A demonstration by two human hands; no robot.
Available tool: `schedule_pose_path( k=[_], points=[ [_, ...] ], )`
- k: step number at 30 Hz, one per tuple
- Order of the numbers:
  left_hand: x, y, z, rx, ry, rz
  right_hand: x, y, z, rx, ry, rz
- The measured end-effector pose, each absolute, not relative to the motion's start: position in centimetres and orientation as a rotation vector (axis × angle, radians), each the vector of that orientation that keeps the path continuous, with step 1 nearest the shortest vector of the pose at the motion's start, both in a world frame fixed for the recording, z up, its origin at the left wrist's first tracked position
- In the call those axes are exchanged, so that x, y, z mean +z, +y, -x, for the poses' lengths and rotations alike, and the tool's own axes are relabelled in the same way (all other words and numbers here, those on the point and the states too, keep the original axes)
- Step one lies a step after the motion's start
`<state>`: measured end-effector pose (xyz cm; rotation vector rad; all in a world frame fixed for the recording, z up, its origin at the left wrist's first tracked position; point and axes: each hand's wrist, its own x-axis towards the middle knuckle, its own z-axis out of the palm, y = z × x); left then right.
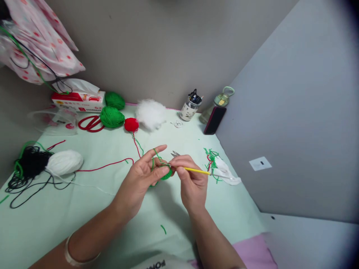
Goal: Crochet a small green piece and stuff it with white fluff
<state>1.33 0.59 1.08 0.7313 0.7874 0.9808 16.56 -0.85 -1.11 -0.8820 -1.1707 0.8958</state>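
From here I see a tissue box (78,101) (its small print defeats me), the left hand (139,178), forefinger raised, pinching a green yarn piece (166,174) between both hands, a shirt (168,260) lettered "FO…", then the right hand (194,185) clamped around a yellow-handled hook (196,170).

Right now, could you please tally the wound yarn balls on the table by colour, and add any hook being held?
Green: 2, the front green ball and the back green ball
Red: 1, the red ball
White: 1, the white ball
Hook: 1, the yellow-handled hook in the right hand
Total: 5
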Motion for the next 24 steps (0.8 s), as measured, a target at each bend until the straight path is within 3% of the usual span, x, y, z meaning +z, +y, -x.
schedule_pose_path(
  k=[6,12,15,20,24],
  points=[
    [1.4,1.4,-0.9,0.945,0.694,-0.651,-0.2,-0.3,-16.9,1.136,-0.855,0.823],
    [1.1,0.3,-1.4,1.027,0.909,-1.014,-0.3,-0.8,-16.5,1.092,-1.008,0.830],
    [1.3,0.1,-0.8,1.056,0.909,-1.279,0.0,-0.9,-17.1,1.268,-0.884,0.723],
    [2.3,1.3,1.9,1.325,0.847,-1.855,0.7,-0.8,-18.7,1.557,-0.760,0.407],
    [3.4,2.1,4.8,1.543,0.952,-1.870,0.8,-0.7,-19.2,1.607,-0.768,0.228]
  ],
)
